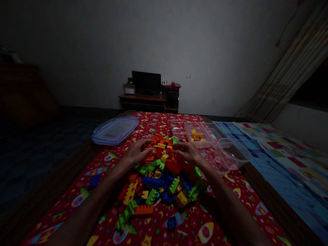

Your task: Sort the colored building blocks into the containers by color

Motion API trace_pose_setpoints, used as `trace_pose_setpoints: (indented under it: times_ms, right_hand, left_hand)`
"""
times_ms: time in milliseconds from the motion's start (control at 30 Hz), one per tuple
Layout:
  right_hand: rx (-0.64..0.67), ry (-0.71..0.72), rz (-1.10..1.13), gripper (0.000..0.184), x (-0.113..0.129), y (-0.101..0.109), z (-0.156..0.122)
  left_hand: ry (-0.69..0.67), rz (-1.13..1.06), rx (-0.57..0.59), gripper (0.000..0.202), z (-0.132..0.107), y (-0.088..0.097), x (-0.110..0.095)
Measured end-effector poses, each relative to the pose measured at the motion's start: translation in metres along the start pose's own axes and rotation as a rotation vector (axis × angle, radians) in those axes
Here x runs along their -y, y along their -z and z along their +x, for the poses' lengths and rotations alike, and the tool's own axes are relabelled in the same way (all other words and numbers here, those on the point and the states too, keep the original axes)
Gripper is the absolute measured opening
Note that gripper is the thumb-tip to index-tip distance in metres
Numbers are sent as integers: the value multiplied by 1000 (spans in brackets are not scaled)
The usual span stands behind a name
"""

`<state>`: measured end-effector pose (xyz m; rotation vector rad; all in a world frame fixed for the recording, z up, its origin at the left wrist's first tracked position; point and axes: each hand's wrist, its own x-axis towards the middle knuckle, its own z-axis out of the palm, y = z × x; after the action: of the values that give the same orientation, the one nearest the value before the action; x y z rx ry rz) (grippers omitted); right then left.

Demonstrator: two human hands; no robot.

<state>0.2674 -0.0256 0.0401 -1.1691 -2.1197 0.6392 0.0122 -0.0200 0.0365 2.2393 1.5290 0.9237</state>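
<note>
A heap of toy building bricks (153, 181) in red, orange, yellow, green and blue lies on the red patterned tablecloth (153, 232). At the heap's far left edge is my left hand (138, 151), its thumb and fingers apart beside orange bricks. Across from it, my right hand (188, 152) reaches over the far right side, fingers stretched inward near red bricks. Between them lies a long yellow brick (161, 146). No brick can be made out in either hand, though the dim light hides the fingertips in part.
A clear container lid with a blue rim (115, 131) lies at the left. Clear plastic boxes (211, 143) stand at the right, one with yellow bricks (196, 135) in it. Single blue bricks (94, 181) lie apart from the heap. A bed (276, 171) adjoins the right side.
</note>
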Motion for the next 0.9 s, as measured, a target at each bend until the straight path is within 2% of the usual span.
trace_pose_setpoints:
  times_ms: [133, 200, 333, 400, 567, 633, 767, 833, 900]
  right_hand:
    - [-42, -20, -112, 31, -11, 3, -2]
    - [23, -27, -187, 33, -12, 6, -6]
    - [250, -24, -279, 39, -5, 15, -13]
    - [277, -28, -319, 39, 1, 18, -16]
    - [230, -39, -387, 23, 14, 18, -20]
    - [161, -19, -374, 20, 15, 17, -21]
    - [-22, 2, -370, 26, 12, 20, -24]
    - [-14, -3, -421, 31, 14, 26, -29]
    - [57, 31, -481, 35, 17, 31, -38]
  left_hand:
    - [10, 15, 76, 45, -2, 6, 0]
    - [-1, 37, 103, 47, -3, 7, 4]
    - [-16, 81, 192, 49, -3, 11, 15]
    - [-12, 82, 239, 49, -3, 14, 20]
    - [-20, 99, 273, 49, -5, 14, 21]
    - [-25, 113, 280, 54, -7, 9, 17]
    - [-49, 139, 272, 63, -11, -2, 10]
    - [-78, 127, 233, 61, -12, -3, 6]
    - [-101, 92, 182, 61, -11, -2, 2]
